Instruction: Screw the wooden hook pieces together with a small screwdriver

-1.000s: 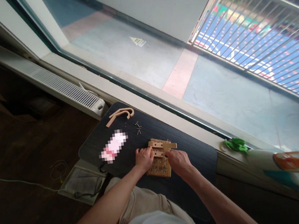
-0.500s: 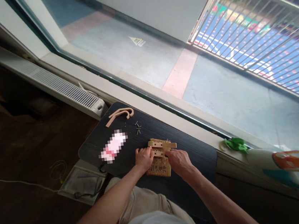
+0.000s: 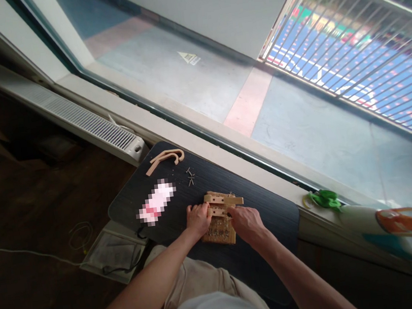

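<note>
Evidently close handwork at the black table (image 3: 275,213), seen from the head view alone. Left hand (image 3: 197,221): at the left side of the rough straw-coloured block (image 3: 217,238), fingers curled, thumb side against the lower wooden strip (image 3: 218,212); reads as a narrow grip on that strip's left end. Right hand (image 3: 248,222): opposite, at the strip's right end, fingers folded in tight. Something dark shows at its fingertips; cannot tell whether tool, pin or shadow, so what this hand holds goes down as unknown. Lower wooden strip lies across the block, between the hands. Upper wooden strip (image 3: 224,200) crosses just beyond it, right end reaching past the block. Dark holes visible in both. Step in hand, as I judge it: left steadies, right works something small at the lower strip's right end. Next move probably calls for the left to hold the strip still against the block, the right to push or turn in line with it; a skewed push could make the strip slip. Farther off to the left on the table: curved wooden pieces (image 3: 182,154) and a scatter of small metal pins (image 3: 191,178), both well apart from the hands. Beside these, a pink pixelated patch (image 3: 157,202), contents unreadable.
</note>
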Tool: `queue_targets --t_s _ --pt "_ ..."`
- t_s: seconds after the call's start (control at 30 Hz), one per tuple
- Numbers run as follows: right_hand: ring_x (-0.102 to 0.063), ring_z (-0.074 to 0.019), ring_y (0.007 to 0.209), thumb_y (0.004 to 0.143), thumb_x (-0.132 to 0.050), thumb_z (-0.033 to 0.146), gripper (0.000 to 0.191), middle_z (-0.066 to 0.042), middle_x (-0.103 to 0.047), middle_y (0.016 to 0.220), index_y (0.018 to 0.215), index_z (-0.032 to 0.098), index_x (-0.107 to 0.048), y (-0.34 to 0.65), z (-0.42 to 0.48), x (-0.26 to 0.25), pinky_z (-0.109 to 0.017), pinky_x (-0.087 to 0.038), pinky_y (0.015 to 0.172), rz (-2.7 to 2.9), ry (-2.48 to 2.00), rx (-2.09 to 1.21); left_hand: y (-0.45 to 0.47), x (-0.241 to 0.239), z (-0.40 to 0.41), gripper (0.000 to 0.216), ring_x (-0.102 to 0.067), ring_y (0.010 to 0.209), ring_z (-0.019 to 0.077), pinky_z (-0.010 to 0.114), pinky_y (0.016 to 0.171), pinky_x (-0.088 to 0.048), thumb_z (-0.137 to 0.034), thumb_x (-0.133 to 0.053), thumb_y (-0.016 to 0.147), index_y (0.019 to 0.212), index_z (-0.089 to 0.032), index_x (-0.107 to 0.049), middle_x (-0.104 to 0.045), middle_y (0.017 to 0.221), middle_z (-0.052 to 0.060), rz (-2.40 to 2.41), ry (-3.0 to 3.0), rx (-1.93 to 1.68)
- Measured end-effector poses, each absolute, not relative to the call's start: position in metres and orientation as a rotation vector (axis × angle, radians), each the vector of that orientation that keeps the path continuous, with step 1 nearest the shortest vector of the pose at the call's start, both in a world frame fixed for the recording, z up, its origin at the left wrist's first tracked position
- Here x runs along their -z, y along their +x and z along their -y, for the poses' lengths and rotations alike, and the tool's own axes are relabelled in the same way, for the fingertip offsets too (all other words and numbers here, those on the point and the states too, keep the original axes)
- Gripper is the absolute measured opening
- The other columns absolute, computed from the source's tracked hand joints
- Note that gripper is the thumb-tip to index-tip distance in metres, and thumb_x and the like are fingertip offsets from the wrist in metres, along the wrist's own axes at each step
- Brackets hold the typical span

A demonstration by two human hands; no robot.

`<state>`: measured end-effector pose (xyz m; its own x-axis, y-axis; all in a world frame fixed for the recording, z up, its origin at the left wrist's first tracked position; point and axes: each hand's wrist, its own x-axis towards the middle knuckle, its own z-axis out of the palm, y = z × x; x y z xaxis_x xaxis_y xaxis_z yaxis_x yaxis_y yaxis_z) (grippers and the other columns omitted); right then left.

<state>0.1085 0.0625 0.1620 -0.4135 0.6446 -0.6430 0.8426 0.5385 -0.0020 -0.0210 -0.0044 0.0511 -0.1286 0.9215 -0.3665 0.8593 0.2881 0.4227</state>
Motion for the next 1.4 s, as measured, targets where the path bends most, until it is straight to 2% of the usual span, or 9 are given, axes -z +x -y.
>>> queue_targets --t_s 0.13,0.43,0.8,1.1,1.27,1.4 --pt "-0.062 -0.0170 0.084 0.085 -0.037 0.015 0.027 -0.005 -0.067 0.090 0.090 0.022 -0.062 0.109 -0.064 -0.164 -0.026 -0.042 0.068 -2.202 1.170 0.457 -0.021 -0.052 0.004 0.029 -0.056 0.098 0.0191 0.043 0.086 -0.046 -0.033 -0.051 0.086 0.109 -0.015 -0.054 -0.057 0.110 0.007 -1.994 1.580 -0.152" --pt "-0.062 -0.0170 0.085 0.087 -0.036 0.021 0.026 -0.007 -0.068 0.090 0.089 0.019 -0.062 0.110 -0.064 -0.156 -0.025 -0.042 0.069 -2.177 1.200 0.440 -0.021 -0.052 0.004 0.030 -0.056 0.098 0.0192 0.043 0.086 -0.045 -0.033 -0.050 0.086 0.110 -0.015 -0.053 -0.057 0.110 0.007 -1.989 1.573 -0.151" --pt "-0.062 -0.0165 0.087 0.085 -0.036 0.014 0.028 -0.006 -0.067 0.091 0.090 0.021 -0.063 0.110 -0.068 -0.165 -0.025 -0.041 0.068 -2.195 1.176 0.463 -0.021 -0.051 0.005 0.029 -0.056 0.098 0.0191 0.043 0.086 -0.046 -0.033 -0.051 0.086 0.109 -0.015 -0.054 -0.057 0.110 0.007 -1.993 1.580 -0.157" --pt "-0.062 -0.0165 0.085 0.088 -0.037 0.023 0.025 -0.007 -0.068 0.089 0.090 0.020 -0.062 0.115 -0.066 -0.154 -0.026 -0.041 0.070 -2.167 1.224 0.446 -0.020 -0.052 0.004 0.029 -0.056 0.098 0.0193 0.043 0.086 -0.045 -0.033 -0.050 0.086 0.110 -0.016 -0.053 -0.057 0.111 0.007 -1.989 1.563 -0.143" --pt "-0.062 -0.0173 0.086 0.085 -0.038 0.016 0.025 -0.006 -0.067 0.092 0.095 0.022 -0.060 0.113 -0.067 -0.164 -0.026 -0.042 0.067 -2.192 1.195 0.452 -0.020 -0.053 0.003 0.030 -0.056 0.098 0.0193 0.043 0.086 -0.045 -0.033 -0.051 0.086 0.110 -0.015 -0.053 -0.057 0.111 0.007 -1.983 1.574 -0.131" --pt "-0.063 -0.0173 0.085 0.084 -0.038 0.012 0.027 -0.006 -0.067 0.090 0.088 0.021 -0.063 0.111 -0.068 -0.167 -0.025 -0.041 0.066 -2.191 1.163 0.470 -0.020 -0.054 0.003 0.029 -0.056 0.098 0.0193 0.043 0.086 -0.045 -0.033 -0.051 0.086 0.109 -0.015 -0.053 -0.057 0.110 0.007 -1.983 1.571 -0.127"
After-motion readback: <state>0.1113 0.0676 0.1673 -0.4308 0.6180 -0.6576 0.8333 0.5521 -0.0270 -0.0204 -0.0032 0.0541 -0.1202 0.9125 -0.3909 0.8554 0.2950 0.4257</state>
